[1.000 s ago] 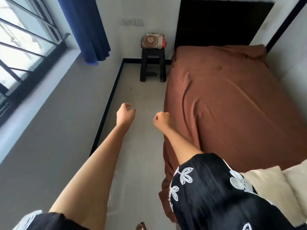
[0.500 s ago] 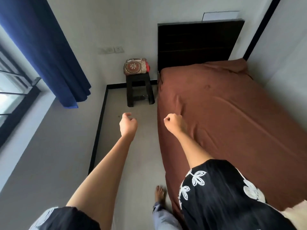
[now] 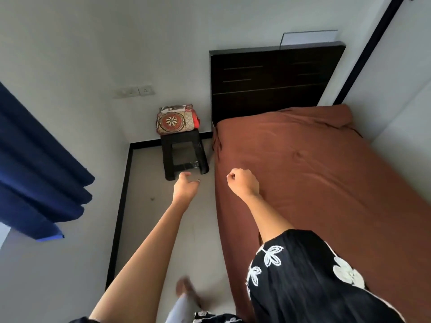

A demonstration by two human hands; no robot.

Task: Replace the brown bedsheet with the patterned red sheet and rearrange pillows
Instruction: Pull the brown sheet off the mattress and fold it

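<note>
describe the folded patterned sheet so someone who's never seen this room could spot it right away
Start at the dark headboard at the top of the bed with the brown bedsheet. Just left of it, against the wall, stands a small black stool, and the folded sheet sits on top. Its red and cream cloth with a round flower medallion is the only patterned bundle there.

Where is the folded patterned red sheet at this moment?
The patterned red sheet lies folded on the dark stool, left of the bed's headboard.
</note>
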